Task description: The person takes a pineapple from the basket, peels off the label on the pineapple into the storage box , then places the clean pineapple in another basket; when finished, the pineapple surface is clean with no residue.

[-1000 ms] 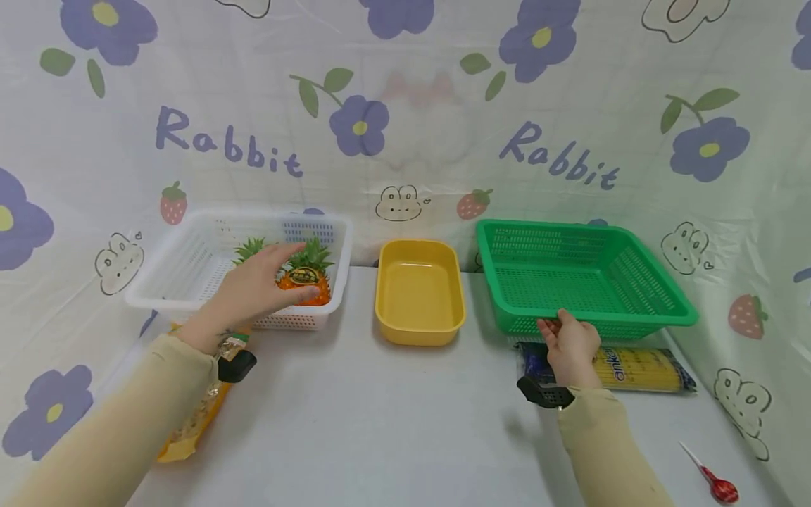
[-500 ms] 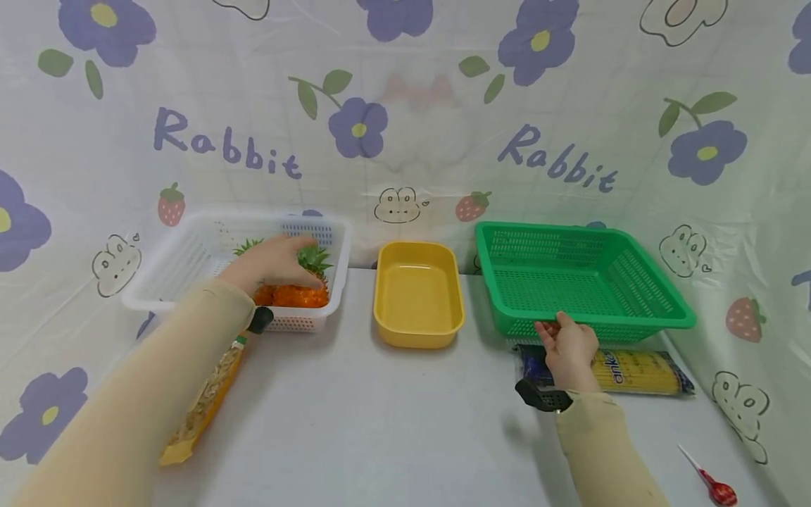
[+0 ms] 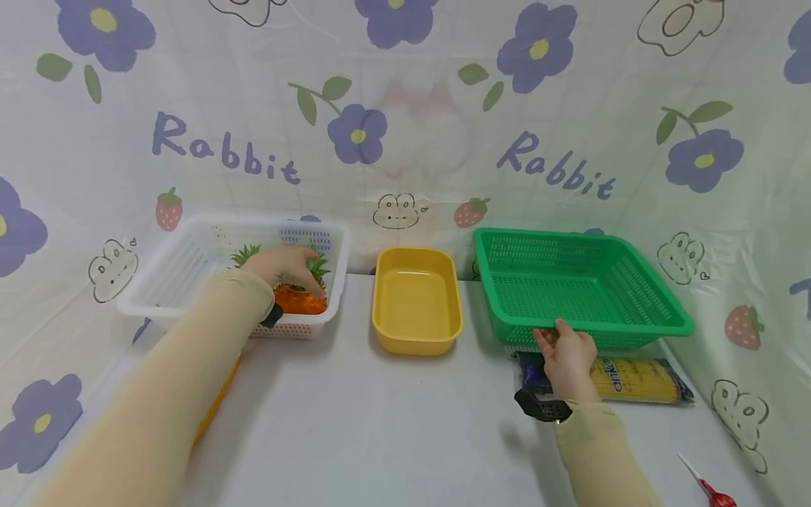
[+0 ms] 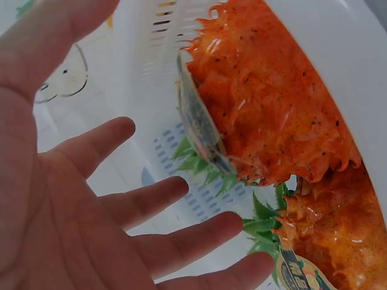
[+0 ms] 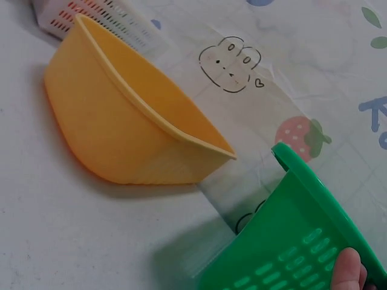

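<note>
My left hand hangs over the right part of a white plastic basket, fingers spread above two orange pineapples. In the left wrist view, a larger pineapple with an oval label lies against the basket wall, and a second pineapple with green leaves lies beside it. The fingers there are extended, and no contact with the fruit shows. My right hand pinches the front rim of a green basket; one fingertip presses its outer wall.
A yellow tub stands between the two baskets. A pack of spaghetti lies in front of the green basket. A red lollipop is at the lower right. An orange-edged bag is mostly hidden by my left sleeve.
My left hand has reached from the white basket's front further in over the pineapples and lowered towards them, its sleeve covering more of the bag. The right hand keeps its hold on the green rim.
</note>
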`<move>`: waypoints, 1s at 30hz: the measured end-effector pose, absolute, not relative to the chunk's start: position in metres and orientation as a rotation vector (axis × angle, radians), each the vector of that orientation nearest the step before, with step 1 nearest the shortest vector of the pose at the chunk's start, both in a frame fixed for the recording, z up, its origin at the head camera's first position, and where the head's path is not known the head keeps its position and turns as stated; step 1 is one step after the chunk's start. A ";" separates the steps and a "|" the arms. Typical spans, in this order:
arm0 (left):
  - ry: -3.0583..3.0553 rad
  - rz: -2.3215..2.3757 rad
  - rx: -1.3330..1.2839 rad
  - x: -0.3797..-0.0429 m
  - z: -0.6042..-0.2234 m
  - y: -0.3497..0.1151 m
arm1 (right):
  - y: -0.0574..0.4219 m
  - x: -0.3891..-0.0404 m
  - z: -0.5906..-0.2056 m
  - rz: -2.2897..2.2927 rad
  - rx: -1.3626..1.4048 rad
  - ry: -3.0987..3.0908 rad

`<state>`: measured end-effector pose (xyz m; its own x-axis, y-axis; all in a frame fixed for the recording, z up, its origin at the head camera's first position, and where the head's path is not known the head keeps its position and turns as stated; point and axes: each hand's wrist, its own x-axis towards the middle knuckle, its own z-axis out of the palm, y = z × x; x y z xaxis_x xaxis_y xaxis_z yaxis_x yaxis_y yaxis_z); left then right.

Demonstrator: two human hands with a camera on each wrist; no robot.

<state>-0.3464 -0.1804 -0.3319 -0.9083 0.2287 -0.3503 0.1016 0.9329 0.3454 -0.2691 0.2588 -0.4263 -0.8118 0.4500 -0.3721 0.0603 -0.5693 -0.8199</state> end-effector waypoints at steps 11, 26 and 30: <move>2.623 0.306 0.145 -0.354 -0.338 -0.172 | 0.260 -0.266 -0.427 2.478 -0.808 -1.306; 2.597 0.320 0.028 -0.352 -0.344 -0.167 | 0.261 -0.265 -0.424 2.515 -0.791 -1.279; 2.588 0.316 0.032 -0.351 -0.345 -0.167 | 0.262 -0.264 -0.424 2.519 -0.787 -1.271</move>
<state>-0.3510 -0.1670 -0.3452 -0.8603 0.0844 -0.5028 -0.0391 0.9724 0.2301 -0.2641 0.2617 -0.4241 -0.8348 0.4120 -0.3652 0.0492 -0.6049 -0.7948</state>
